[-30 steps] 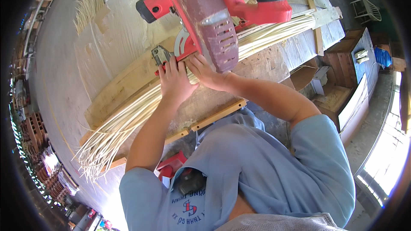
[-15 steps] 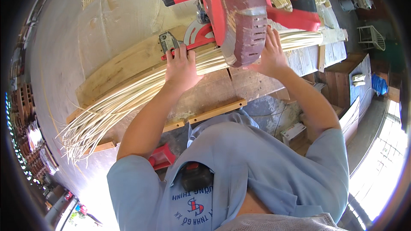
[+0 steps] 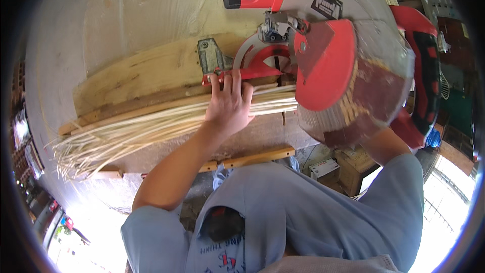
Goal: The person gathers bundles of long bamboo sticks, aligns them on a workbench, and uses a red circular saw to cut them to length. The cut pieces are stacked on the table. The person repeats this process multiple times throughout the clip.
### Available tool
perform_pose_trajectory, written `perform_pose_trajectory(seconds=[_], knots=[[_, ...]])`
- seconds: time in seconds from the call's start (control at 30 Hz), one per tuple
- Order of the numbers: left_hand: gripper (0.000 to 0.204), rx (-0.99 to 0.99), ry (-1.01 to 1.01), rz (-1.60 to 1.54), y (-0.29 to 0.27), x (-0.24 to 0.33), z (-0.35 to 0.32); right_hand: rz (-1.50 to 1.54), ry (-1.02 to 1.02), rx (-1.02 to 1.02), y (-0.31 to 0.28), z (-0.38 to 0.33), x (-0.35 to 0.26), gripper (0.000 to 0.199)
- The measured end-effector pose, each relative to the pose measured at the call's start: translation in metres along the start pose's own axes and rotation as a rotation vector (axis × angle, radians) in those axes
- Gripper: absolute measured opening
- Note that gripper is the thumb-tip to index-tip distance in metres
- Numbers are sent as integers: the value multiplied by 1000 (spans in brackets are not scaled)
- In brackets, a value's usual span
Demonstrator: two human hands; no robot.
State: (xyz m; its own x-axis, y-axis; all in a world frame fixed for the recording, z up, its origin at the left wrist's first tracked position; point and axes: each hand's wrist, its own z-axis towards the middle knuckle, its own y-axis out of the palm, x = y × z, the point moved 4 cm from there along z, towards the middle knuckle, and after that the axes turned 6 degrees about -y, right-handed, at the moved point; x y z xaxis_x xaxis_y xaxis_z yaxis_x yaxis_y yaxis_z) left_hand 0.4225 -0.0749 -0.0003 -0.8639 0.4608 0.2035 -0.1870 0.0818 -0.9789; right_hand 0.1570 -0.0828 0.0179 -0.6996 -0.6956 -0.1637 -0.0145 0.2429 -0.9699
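Note:
A long bundle of thin, pale rattan-like strands [image 3: 136, 131] lies along the front of a red mitre saw's fence [image 3: 252, 75]. My left hand [image 3: 230, 102] is over the bundle left of the blade guard, its fingers reaching to the fence and its thumb on the near side. The saw's large round guard [image 3: 379, 86], part clear and part covered in brown patches, hangs over the strands and hides their right part. My right forearm [image 3: 386, 145] passes behind this guard. The right hand itself is hidden there.
A wooden board [image 3: 151, 73] lies behind the bundle on the broad worktable [image 3: 55, 76]. The saw's red and black handle [image 3: 427, 76] juts out at the right. Along the table's near edge runs a wooden strip [image 3: 260, 157]. A wooden box [image 3: 353, 169] stands below at the right.
My view has shifted, so the saw appears larger and farther right. The right hand, visible on the bundle before, is now behind the guard. My left hand stays on the strands by the fence.

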Motion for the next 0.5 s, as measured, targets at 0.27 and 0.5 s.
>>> perform_pose_trajectory(seconds=[0.27, 0.5], knots=[[80, 0, -17, 45, 2, -4, 14, -63, -10, 79, 10, 16, 14, 72], [82, -35, -49, 160, -4, -3, 9, -68, -46, 144, 4, 21, 16, 67]])
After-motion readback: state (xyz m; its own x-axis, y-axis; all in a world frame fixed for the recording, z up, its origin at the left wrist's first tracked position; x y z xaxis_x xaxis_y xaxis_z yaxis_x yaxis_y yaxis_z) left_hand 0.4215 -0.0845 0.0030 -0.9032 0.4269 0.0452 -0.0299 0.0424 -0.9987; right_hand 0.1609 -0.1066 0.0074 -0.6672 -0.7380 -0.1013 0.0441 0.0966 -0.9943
